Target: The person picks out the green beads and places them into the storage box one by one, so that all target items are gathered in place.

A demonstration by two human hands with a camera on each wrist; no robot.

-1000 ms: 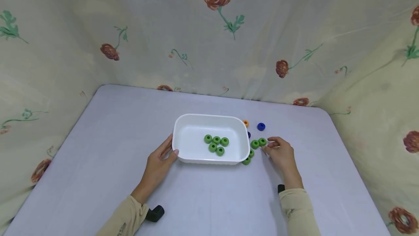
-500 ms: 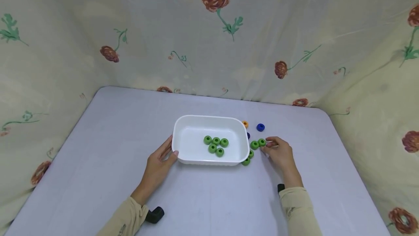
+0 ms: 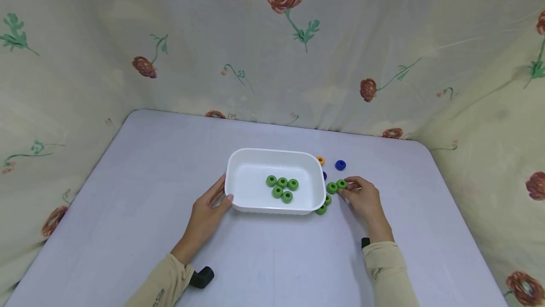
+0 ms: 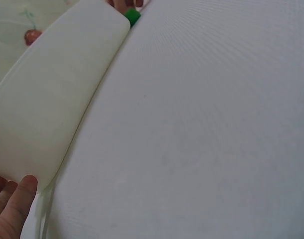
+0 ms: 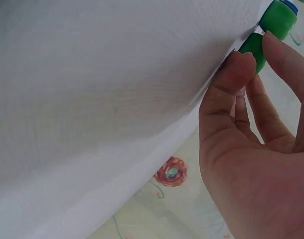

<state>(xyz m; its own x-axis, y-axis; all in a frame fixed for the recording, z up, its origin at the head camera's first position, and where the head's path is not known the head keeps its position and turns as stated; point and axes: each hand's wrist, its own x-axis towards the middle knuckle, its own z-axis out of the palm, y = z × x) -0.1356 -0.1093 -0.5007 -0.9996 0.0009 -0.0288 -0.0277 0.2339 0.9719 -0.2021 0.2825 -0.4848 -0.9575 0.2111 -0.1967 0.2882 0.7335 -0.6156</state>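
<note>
In the head view, a white tray (image 3: 247, 198) stands mid-table with several green beads (image 3: 277, 191) inside. My left hand (image 3: 207, 212) holds its left end, thumb at the near corner and fingers along the side; the left wrist view shows fingertips against the tray wall (image 4: 57, 89). At the tray's right, my right hand (image 3: 362, 199) has thumb and a finger on either side of a green bead (image 3: 342, 184), which is partly hidden by the fingertips in the right wrist view. Another green bead (image 3: 332, 188) sits right beside it.
Two more green beads (image 3: 321, 209) lie by the tray's near right corner. Behind them are a blue bead (image 3: 340, 165), a dark blue bead partly hidden by the tray, and an orange bead (image 3: 320, 160). Flowered cloth (image 3: 191, 61) hangs round the table's far and side edges.
The right hand's thumb and finger have closed in on the green bead, moving slightly left. The left hand and tray have stayed in place.
</note>
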